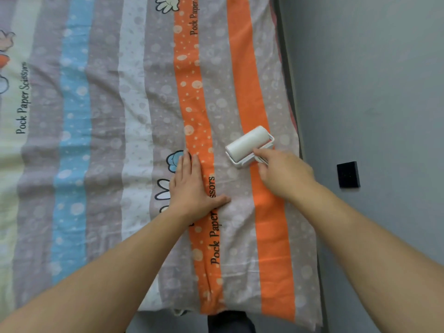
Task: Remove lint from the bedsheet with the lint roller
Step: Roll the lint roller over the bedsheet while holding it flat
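Striped sheet [103, 140] — left hand [192, 188] flat, fingers [195, 164] straight, pinning it; right hand [283, 174] grasps the roller [248, 143] — best rolled evenly, away from the pin.

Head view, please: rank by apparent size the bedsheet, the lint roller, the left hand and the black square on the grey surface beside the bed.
1. bedsheet, by far the largest
2. left hand
3. lint roller, slightly smaller, though it lies farther from the camera, so this is unsure
4. black square, the smallest
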`<state>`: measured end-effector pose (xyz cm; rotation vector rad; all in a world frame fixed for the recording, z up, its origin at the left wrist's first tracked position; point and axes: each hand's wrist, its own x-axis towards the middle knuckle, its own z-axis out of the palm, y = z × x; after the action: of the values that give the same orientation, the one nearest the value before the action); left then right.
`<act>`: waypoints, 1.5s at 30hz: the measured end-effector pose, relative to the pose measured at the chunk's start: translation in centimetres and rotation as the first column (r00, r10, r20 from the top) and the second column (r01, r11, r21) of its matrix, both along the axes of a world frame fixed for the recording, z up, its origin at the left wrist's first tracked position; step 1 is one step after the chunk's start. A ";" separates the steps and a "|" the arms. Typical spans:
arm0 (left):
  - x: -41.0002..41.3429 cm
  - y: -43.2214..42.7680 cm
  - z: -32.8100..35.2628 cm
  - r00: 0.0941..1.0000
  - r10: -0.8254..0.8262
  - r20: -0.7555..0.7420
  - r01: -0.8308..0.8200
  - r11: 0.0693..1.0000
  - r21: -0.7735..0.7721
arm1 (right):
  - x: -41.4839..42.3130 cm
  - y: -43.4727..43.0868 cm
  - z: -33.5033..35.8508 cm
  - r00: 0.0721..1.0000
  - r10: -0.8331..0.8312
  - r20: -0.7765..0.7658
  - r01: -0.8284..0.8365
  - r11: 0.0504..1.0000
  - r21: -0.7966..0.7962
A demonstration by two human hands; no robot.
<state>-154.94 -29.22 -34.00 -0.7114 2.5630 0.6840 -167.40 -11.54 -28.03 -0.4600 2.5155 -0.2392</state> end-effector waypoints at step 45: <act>7.7 -8.2 0.6 0.953 -0.294 0.079 0.289 0.955 0.063 | 12.0 1.1 4.9 0.988 -0.111 0.107 0.061 0.919 0.389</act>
<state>-147.22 -37.43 -33.37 -0.3267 2.4883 0.6028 -155.41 -10.48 -23.11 -0.1681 2.3789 0.1893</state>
